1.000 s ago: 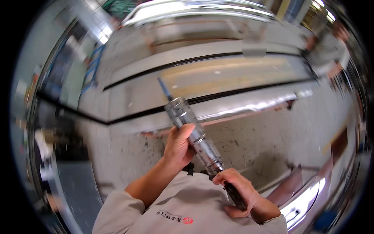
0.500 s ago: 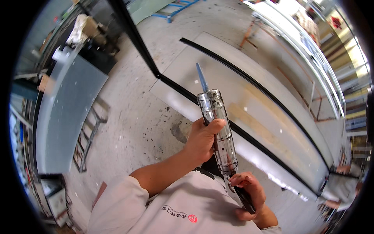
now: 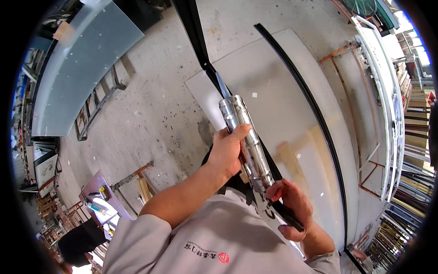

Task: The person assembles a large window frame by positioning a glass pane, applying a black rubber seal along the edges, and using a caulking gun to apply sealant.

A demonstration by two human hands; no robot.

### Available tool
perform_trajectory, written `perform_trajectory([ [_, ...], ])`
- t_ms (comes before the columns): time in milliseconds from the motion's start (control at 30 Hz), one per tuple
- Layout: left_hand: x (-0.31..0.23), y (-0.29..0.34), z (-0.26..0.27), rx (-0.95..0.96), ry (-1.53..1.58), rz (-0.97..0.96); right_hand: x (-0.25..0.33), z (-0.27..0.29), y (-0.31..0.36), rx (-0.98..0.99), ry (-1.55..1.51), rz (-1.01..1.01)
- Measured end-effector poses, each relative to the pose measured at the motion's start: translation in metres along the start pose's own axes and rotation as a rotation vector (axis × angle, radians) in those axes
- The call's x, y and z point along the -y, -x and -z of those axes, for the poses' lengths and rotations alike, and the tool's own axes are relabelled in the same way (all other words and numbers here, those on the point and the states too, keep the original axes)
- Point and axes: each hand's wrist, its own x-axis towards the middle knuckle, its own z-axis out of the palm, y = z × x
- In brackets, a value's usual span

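Note:
A shiny silver caulking gun (image 3: 255,157) with a translucent bluish nozzle (image 3: 222,85) slants up in front of me. My left hand (image 3: 229,153) is closed around its barrel, thumb lying over the top. At the rear end, my right hand (image 3: 296,210) is wrapped around the dark handle, part of which its fingers hide. The nozzle overlaps a black frame bar (image 3: 194,36) close to its corner joint; whether they touch I cannot tell. Under the gun, another length of that black frame runs down to the right, partly covered by the barrel and my hands.
A pale panel (image 3: 283,91) lies beneath the frame, with a second long black bar (image 3: 315,105) across it. On the left is a grey sheet (image 3: 86,68) on a metal stand. White frames (image 3: 385,91) stand at the right. A small table (image 3: 107,201) holds tubes at lower left.
My view has turned, so the grey sheet and the frame sit differently in it. The gun's nozzle now overlaps the black bar near its corner. Both hands keep their grip.

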Motion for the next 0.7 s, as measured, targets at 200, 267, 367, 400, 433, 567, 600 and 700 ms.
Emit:
perform_trajectory([
  [200,-0.005,-0.057,0.018,0.017,0.029,0.067,-0.029,0.013,-0.05,0.043,0.063,-0.038],
  [267,-0.008,-0.065,0.023,0.012,0.027,0.087,-0.037,0.016,-0.058,0.059,0.046,-0.06],
  [367,-0.015,-0.085,0.029,0.008,0.049,0.112,-0.042,0.023,-0.077,0.094,0.072,-0.107],
  [400,-0.017,-0.091,0.03,-0.005,0.071,0.111,-0.042,0.025,-0.085,0.097,0.078,-0.127],
  [433,-0.019,-0.097,0.031,-0.017,0.093,0.11,-0.043,0.027,-0.093,0.1,0.085,-0.147],
  [567,-0.023,-0.119,0.026,-0.047,0.176,0.091,-0.054,0.033,-0.115,0.107,0.059,-0.157],
  [600,-0.023,-0.12,0.024,-0.037,0.193,0.075,-0.055,0.036,-0.116,0.117,0.057,-0.169],
  [700,-0.026,-0.122,0.026,-0.008,0.207,0.093,-0.058,0.041,-0.12,0.108,0.031,-0.191],
])
